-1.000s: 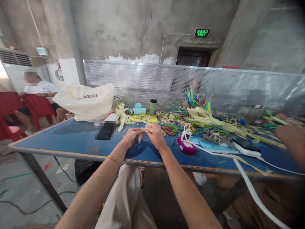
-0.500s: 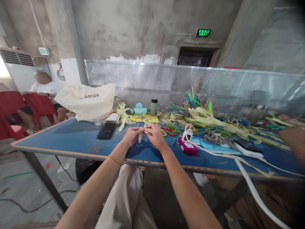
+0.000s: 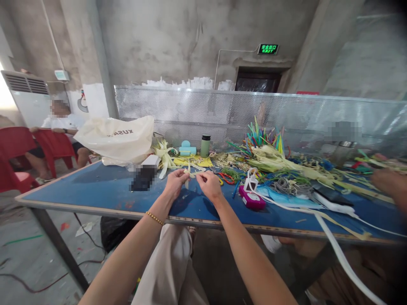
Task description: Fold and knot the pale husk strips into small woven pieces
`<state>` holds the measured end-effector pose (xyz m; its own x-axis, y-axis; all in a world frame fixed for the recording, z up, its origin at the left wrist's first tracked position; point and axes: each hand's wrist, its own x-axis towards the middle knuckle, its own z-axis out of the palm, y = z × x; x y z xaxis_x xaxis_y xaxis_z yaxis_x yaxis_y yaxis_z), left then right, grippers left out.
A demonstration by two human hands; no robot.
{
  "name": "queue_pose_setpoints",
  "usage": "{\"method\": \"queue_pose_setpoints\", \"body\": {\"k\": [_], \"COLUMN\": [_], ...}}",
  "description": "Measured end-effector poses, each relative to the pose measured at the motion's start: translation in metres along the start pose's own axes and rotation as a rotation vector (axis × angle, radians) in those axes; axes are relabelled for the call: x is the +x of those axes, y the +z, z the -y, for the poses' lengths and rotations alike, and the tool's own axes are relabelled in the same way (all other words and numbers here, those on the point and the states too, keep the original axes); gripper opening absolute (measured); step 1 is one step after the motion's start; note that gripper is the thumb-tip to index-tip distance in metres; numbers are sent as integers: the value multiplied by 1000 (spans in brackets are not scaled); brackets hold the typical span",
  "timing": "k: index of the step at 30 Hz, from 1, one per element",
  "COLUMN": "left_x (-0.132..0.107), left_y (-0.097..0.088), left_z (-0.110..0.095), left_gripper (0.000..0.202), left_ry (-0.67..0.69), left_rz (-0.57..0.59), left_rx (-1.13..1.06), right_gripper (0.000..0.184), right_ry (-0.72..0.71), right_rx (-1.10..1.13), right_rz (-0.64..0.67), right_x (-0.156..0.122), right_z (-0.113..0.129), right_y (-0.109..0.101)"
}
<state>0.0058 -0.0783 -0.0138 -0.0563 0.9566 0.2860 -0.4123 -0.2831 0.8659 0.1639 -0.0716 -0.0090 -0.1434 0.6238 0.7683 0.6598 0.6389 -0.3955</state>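
Observation:
Above the front of the blue table, my left hand (image 3: 175,184) pinches pale corn husk strips (image 3: 187,173). One strip end points up and another hangs down below the fingers. My right hand (image 3: 209,185) is closed at the other end of a strip that runs sideways between the hands; its fingertips are partly hidden. A small gap separates the two hands. Behind them a yellow sheet (image 3: 202,162) lies with husk scraps on it. A loose bunch of husks (image 3: 164,153) sits to the left of it.
A white bag (image 3: 117,137) and a blurred dark object (image 3: 143,178) stand left. To the right are a magenta box (image 3: 251,198), cords (image 3: 291,186), husks (image 3: 270,156) and colourful sticks (image 3: 259,135). A green bottle (image 3: 205,146) stands behind. Another person's hand (image 3: 386,180) is far right.
My hands have moved apart, the right one shifting right, so the strip now stretches between them. A strip end now sticks up above my left fingers. The view has tilted slightly.

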Motion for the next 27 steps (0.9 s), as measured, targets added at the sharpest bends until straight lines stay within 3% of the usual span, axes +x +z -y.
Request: {"method": "queue_pose_setpoints", "body": {"k": [10, 18, 22, 27], "left_x": [-5, 1, 3, 1], "left_y": [4, -1, -3, -2], "left_z": [-4, 0, 1, 1], "left_gripper": [32, 38, 39, 31], "left_ry": [47, -34, -59, -93], "left_rz": [129, 24, 25, 40], "left_rx": [63, -88, -117, 22], "right_gripper": [28, 41, 29, 21], "right_ry": [44, 102, 45, 156], "right_rx": [111, 4, 80, 288], "right_rz": [125, 193, 209, 156], "right_x": [0, -1, -1, 0], "right_z": [0, 4, 10, 7], "right_y": [3, 1, 4, 9]}}
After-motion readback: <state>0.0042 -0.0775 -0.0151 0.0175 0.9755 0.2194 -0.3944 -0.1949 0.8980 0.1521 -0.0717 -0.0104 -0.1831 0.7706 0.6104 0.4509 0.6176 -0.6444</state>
